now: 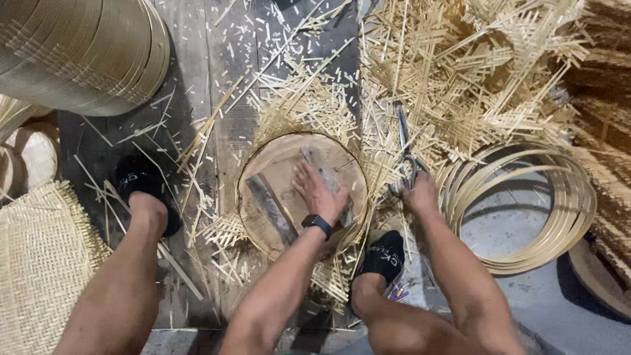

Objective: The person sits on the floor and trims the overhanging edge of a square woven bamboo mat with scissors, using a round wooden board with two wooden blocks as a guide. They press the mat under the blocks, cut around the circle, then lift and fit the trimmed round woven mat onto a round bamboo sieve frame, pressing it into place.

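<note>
My left hand (320, 190) presses flat, pinning the round form (299, 194) down; right hand (420, 194) grips the shears (405, 148), ready beside it.

Round wooden disc (282, 190) inside woven bamboo (328, 276)

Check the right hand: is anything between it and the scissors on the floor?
Nothing visible stands between them. The right hand already lies on the handles of the scissors, whose blades point away over the loose bamboo strips. The left hand presses on the round wooden board.
</note>
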{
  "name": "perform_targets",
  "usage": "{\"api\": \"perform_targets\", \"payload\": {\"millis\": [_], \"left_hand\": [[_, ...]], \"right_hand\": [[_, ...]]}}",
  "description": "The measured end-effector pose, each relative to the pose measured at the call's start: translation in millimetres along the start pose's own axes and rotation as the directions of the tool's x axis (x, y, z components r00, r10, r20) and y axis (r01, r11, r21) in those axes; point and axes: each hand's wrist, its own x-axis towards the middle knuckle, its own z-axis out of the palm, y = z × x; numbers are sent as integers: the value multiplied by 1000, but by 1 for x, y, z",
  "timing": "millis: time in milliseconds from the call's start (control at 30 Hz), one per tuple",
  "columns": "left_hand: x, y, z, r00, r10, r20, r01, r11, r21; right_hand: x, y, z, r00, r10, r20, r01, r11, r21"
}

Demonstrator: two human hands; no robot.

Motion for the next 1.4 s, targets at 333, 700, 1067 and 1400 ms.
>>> {"api": "perform_targets", "payload": {"millis": [333,700,1067,1400], "left_hand": [[-25,-42,-4,888,445,116,-454,889,64],[-29,-27,-18,911,378,162,-385,923,11],[-27,-27,-18,915,357,187,-365,931,7],[-28,-45,-42,779,487,395,-530,848,1]], "right_hand": [[-48,49,-24,865,109,489,-220,960,174],[-27,-18,-14,916,-353,192,378,919,-114],[15,-61,-17,953,-282,106,302,900,-315],[1,-30,-18,955,-270,126,294,920,-257]]}}
